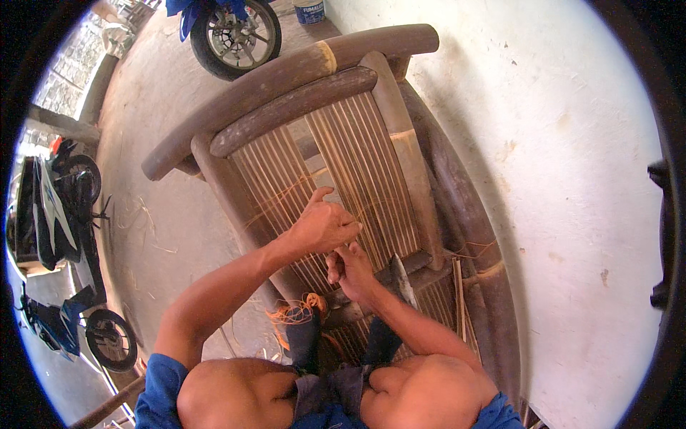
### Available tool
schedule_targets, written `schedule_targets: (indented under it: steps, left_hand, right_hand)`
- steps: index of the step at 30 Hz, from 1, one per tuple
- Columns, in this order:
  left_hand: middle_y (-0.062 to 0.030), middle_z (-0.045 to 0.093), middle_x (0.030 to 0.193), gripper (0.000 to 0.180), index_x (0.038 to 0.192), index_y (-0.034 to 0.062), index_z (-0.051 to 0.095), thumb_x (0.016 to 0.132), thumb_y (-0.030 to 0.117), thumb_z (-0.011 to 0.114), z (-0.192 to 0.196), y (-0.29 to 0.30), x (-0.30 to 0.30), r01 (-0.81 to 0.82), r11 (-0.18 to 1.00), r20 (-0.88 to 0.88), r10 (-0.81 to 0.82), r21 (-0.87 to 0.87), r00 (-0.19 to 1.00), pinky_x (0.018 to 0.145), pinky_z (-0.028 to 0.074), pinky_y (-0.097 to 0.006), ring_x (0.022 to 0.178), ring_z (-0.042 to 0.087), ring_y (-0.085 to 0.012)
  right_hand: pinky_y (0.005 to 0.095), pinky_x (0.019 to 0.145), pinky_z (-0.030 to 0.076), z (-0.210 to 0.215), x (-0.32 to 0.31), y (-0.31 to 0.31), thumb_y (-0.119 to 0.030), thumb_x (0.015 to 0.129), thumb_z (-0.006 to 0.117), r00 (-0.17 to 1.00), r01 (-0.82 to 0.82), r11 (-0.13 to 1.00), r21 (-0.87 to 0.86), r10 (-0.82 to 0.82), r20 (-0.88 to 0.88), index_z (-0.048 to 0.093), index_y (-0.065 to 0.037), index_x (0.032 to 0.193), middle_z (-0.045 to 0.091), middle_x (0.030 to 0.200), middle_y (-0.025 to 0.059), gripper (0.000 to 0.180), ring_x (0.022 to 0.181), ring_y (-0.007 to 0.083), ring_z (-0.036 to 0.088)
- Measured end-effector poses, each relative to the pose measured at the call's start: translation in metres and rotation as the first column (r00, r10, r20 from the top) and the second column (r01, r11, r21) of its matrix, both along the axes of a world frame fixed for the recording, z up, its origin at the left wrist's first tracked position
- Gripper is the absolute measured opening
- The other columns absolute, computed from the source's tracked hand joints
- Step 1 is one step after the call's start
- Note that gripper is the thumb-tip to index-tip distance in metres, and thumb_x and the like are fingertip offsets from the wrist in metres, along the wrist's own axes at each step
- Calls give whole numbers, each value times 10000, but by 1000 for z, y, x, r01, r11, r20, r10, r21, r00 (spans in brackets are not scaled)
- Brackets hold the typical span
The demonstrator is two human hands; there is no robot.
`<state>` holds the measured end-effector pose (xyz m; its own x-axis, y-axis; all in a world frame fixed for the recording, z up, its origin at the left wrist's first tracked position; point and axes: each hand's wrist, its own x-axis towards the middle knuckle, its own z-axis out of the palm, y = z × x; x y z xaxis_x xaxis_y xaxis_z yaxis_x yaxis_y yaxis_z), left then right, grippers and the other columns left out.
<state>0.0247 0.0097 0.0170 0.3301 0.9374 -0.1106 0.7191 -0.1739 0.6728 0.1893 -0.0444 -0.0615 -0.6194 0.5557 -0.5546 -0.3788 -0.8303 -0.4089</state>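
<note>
Over a brown bamboo frame filled with thin slats, my two hands are close together. My left hand is closed with its fingers curled and the thumb sticking up. Just below it, my right hand is closed too, fingertips pinched near the left hand's fingers. Whatever they pinch is too small to make out. Thin orange strands cross the slats beside my left hand. A tangled bundle of orange twine lies by my feet, left of the right hand. A knife blade rests right of my right wrist.
Thick bamboo poles run along the white wall on the right. A blue motorbike's wheel stands beyond the frame, near a blue bucket. More motorbikes are parked at the left. Straw-like scraps litter the floor.
</note>
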Motion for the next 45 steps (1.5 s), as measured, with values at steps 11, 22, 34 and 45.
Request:
schedule_targets:
  steps: [11, 22, 34, 45]
  left_hand:
    - [-54, 747, 802, 312, 757, 192, 780, 947, 388, 629, 10, 2, 13, 336, 942, -725, -222, 14, 652, 969, 394, -476, 957, 680, -269]
    - [-7, 793, 816, 201, 783, 227, 807, 891, 313, 660, 10, 19, 19, 475, 839, -679, -512, -265, 526, 766, 427, -471, 837, 762, -219]
    - [-106, 751, 727, 137, 685, 120, 784, 666, 247, 736, -12, 23, 0, 433, 882, -622, -446, -185, 643, 820, 429, -381, 722, 712, -261]
    - [-91, 745, 747, 297, 768, 143, 796, 814, 414, 681, -2, 15, -2, 474, 871, -628, -443, -131, 640, 1016, 423, -490, 918, 707, -293]
  right_hand:
    - [344, 529, 455, -8, -15, 2, -318, 1086, 516, 981, 151, 960, -236, -175, -83, 588, -164, 924, 609, 739, 16, 236, 568, 172, 566]
    - [325, 551, 409, -1, -9, 3, -279, 1044, 495, 968, 134, 935, -328, -195, -161, 605, -144, 828, 550, 650, -10, 277, 522, 129, 512]
    - [311, 421, 434, 11, 23, 0, -479, 1093, 533, 927, -246, 966, -77, 258, 274, 453, -149, 1274, 606, 653, 40, 385, 444, 151, 540]
    - [299, 423, 453, 9, 31, 1, -425, 1112, 517, 883, -377, 922, 92, 327, 337, 464, -132, 1304, 631, 668, 59, 354, 449, 136, 548]
